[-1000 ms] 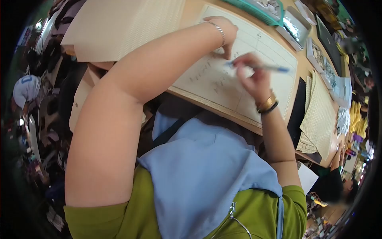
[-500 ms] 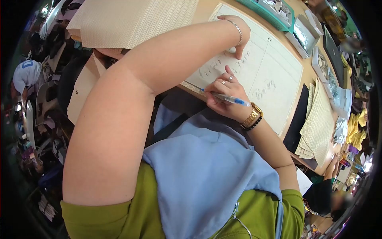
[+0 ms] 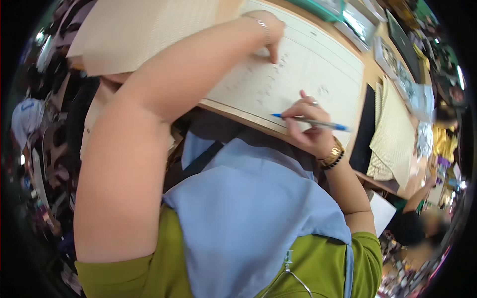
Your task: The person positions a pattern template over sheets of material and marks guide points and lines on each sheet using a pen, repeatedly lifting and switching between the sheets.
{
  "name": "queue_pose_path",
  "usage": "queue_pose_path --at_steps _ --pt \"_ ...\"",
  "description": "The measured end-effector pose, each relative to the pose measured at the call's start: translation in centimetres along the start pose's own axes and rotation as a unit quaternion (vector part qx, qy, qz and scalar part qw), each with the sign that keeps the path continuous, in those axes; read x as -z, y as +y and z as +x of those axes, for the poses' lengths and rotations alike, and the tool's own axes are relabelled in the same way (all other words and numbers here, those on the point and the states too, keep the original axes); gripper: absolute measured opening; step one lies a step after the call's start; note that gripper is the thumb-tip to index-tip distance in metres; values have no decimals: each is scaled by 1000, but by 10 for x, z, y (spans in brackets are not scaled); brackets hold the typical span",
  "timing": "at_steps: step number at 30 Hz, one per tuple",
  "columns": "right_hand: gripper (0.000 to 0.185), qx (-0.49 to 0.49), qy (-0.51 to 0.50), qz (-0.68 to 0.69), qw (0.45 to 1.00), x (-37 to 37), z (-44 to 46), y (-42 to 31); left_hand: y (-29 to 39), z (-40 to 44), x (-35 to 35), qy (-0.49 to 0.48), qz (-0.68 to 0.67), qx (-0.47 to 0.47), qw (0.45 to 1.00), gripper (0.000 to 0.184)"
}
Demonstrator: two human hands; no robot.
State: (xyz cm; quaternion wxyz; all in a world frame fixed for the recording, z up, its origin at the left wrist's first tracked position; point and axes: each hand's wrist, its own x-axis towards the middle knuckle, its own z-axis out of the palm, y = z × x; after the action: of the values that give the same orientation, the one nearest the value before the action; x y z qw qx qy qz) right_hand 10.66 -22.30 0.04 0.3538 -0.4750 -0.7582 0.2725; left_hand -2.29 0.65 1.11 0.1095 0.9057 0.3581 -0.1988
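Note:
A pen point(image 3: 318, 122) with a blue tip and blue end lies between the thumb and fingers of my right hand point(image 3: 310, 126). The hand is over the near right part of a pale panel point(image 3: 318, 59), its pen tip pointing left near the panel's edge; whether the tip touches is unclear. Handwriting and ruled lines mark the panel. My left hand point(image 3: 271, 30) rests on the panel's far left part, thumb stretched out and apart from the other fingers, which are partly hidden. It holds nothing that I can see.
Large textured cream sheets point(image 3: 144, 35) lie left of the panel. More cream sheets point(image 3: 392, 131) and a black sheet point(image 3: 364, 126) are at the right. A green basket point(image 3: 323, 7) and trays of small parts point(image 3: 392, 57) line the far edge. Another person's arm point(image 3: 420, 196) shows at right.
My right hand with the pen has moved right across the panel, away from the lettering by my left hand. The whole view has shifted slightly. My left hand stays on the panel.

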Motion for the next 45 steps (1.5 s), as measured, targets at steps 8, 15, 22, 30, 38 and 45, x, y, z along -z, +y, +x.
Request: queue_pose_path --at_steps 8,15,22,30,38,45 --pt "8 -136 156 -149 967 69 -118 12 -3 -5 -2 73 40 -27 996 97" --pt "8 -107 142 -165 970 54 -126 15 2 -5 3 24 33 4 999 105" --pt "8 -125 150 -183 964 71 -145 17 0 -4 2 34 51 9 998 107" --pt "6 -145 161 -186 959 71 -148 21 4 -8 5 16 9 34 999 108" --pt "18 -220 257 -40 940 70 -129 27 -17 0 -24 72 -43 7 996 105" --pt "27 -225 238 -281 902 61 -122 60 -16 -72 -102 326 -189 91 922 88"
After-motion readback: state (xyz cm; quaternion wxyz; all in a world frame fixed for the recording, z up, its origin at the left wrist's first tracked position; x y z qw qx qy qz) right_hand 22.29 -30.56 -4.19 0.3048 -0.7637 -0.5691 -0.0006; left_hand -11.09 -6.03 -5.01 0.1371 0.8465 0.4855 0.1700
